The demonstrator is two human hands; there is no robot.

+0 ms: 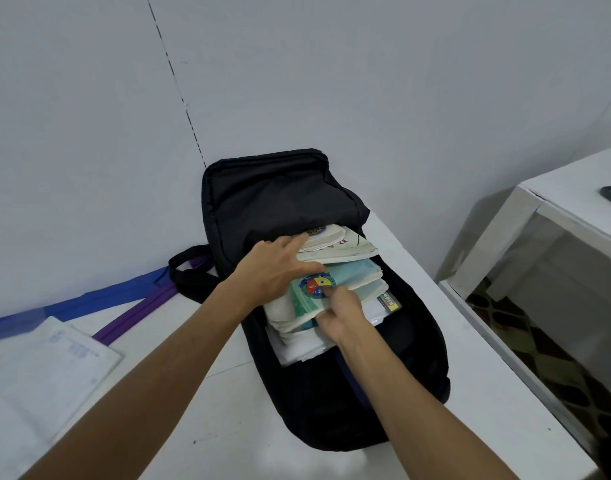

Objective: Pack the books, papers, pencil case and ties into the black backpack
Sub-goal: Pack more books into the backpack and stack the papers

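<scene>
Books (pixel 352 271) in backpack (pixel 418 358), under left hand (pixel 276 271), in right hand (pixel 338 317)

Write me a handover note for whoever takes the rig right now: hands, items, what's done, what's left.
Left hand: flat on top of the books, pressing them down.
Right hand: grips the near edge of the books.
Books: stacked in the open backpack, which lies on the table.
Done: books in.
To do: papers, on the table at far left; ties, along the wall left of the backpack. Pencil case not in view.
</scene>
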